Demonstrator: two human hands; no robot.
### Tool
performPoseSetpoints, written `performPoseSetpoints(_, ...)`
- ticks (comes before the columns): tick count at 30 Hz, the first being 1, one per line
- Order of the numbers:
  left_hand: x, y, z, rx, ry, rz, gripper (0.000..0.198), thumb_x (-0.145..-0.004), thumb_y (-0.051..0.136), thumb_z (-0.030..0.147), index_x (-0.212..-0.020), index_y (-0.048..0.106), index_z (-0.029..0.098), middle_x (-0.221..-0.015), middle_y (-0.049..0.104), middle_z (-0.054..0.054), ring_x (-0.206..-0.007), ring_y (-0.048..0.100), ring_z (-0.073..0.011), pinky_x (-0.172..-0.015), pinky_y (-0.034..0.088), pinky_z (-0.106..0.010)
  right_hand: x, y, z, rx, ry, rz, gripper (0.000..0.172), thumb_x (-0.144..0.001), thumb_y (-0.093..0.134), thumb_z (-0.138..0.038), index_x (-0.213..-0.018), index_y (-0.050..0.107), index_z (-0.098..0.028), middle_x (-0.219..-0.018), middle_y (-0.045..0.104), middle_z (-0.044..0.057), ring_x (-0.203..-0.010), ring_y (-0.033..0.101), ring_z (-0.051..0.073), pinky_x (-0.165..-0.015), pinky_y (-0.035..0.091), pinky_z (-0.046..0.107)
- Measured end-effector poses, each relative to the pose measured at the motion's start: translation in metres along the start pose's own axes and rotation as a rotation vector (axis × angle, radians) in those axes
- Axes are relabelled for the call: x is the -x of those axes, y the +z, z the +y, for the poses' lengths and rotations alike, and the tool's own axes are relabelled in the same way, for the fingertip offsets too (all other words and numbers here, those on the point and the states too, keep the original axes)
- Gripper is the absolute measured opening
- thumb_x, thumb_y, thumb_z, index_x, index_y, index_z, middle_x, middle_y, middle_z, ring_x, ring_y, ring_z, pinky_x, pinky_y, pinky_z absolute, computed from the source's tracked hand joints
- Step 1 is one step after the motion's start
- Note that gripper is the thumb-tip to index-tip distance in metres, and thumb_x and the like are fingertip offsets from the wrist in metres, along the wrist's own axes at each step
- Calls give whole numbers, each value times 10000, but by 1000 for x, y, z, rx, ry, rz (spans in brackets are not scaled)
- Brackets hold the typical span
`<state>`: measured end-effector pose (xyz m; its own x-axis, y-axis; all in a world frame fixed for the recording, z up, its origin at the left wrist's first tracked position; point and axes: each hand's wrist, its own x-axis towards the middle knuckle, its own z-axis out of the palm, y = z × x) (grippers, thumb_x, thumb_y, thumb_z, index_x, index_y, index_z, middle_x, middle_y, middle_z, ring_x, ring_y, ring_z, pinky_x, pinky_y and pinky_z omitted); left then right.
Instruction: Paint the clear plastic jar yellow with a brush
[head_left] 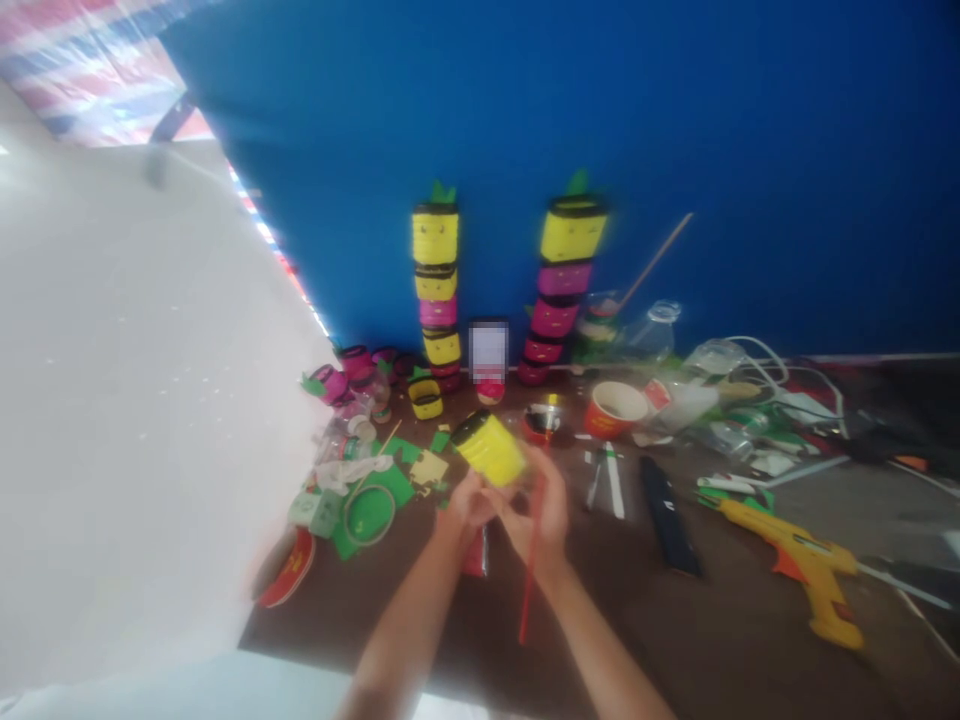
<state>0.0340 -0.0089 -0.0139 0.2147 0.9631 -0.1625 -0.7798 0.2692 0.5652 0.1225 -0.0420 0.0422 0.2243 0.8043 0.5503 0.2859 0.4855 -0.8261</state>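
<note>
Both my hands are raised together over the middle of the table, around a small yellow-painted cup [495, 452] with a black rim. The cup is tilted, its rim toward the upper left. My left hand [466, 503] has its fingers closed at the cup's lower end. My right hand [549, 505] grips the cup's lower right side, and a long thin red stick [531, 580], which looks like a paintbrush, runs through this hand. Blur hides the exact finger contacts. Just behind is a small dark paint pot [538, 420]. Below the hands lies a pink packet [475, 553].
Two stacks of painted cups, the left stack [437, 285] and the right stack [561, 285], stand against the blue wall. A yellow glue gun [814, 560], a black case [670, 518] and a paper tub [616, 410] are on the right. Green sheets [401, 465] and a tape ring [370, 515] lie left.
</note>
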Motion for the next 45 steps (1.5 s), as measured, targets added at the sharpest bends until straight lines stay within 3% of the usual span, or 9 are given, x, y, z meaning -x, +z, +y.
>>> performPoseSetpoints(7, -1, -4, 4, -16, -18, -88, 518, -483, 742, 486, -914, 648, 212, -926, 681, -87, -988, 592, -304, -909, 399, -486, 3, 0, 5, 9, -10, 19, 703, -648, 755, -323, -1262, 435, -203, -1183, 555, 137, -1093, 563, 260, -927, 470, 455)
performPoseSetpoints(11, -2, -7, 4, -51, -34, -72, 481, -540, 709, 460, -934, 640, 192, -873, 674, -106, -972, 595, -309, -905, 387, -499, 6, 0, 7, 20, 11, 32, 680, -649, 752, -330, -1244, 452, -196, -1179, 556, 135, -1076, 568, 260, -917, 474, 449)
performPoseSetpoints(22, -4, -4, 7, -76, -20, -93, 602, -437, 809, 392, -961, 591, 192, -982, 656, -115, -1117, 530, -334, -950, 378, -494, 4, -1, 1, 49, -31, 58, 636, -672, 724, -293, -1241, 460, -185, -1152, 574, 126, -1077, 569, 259, -941, 458, 452)
performPoseSetpoints(27, -1, -1, 9, -58, -5, -125, 711, -404, 833, 383, -1040, 571, 205, -960, 662, -91, -1105, 544, -324, -952, 385, -501, 3, -1, -4, 17, 0, 87, 628, -698, 705, -269, -1261, 444, -175, -1158, 573, 132, -1092, 568, 261, -943, 460, 443)
performPoseSetpoints(34, 2, 5, 10, -51, 31, -103, 721, -418, 826, 421, -1061, 581, 205, -958, 667, -97, -1089, 552, -330, -975, 349, -520, 4, 1, -6, -46, 32, 123, 607, -702, 712, -248, -1250, 463, -171, -1139, 591, 138, -1043, 600, 237, -878, 511, 360)
performPoseSetpoints(38, 2, 4, 12, -41, 27, -94, 748, -393, 828, 406, -1070, 591, 195, -860, 670, -82, -1040, 570, -328, -964, 346, -519, 8, 4, -4, -126, 111, 125, 592, -694, 716, -283, -1225, 474, -181, -1150, 591, 128, -1034, 606, 235, -857, 520, 364)
performPoseSetpoints(41, 2, 3, 14, -43, 16, -41, 678, -415, 812, 366, -1033, 607, 178, -782, 660, -66, -973, 592, -310, -937, 360, -508, 13, 7, 0, -254, 204, 113, 603, -688, 715, -307, -1225, 463, -197, -1162, 582, 116, -1042, 605, 237, -860, 518, 380)
performPoseSetpoints(45, 3, 3, 17, -28, 7, -15, 518, -389, 814, 326, -848, 633, 170, -764, 661, -55, -875, 614, -270, -894, 403, -461, 16, 10, 3, -331, 247, 98, 606, -694, 705, -325, -1230, 449, -204, -1169, 575, 115, -1041, 607, 240, -859, 518, 392)
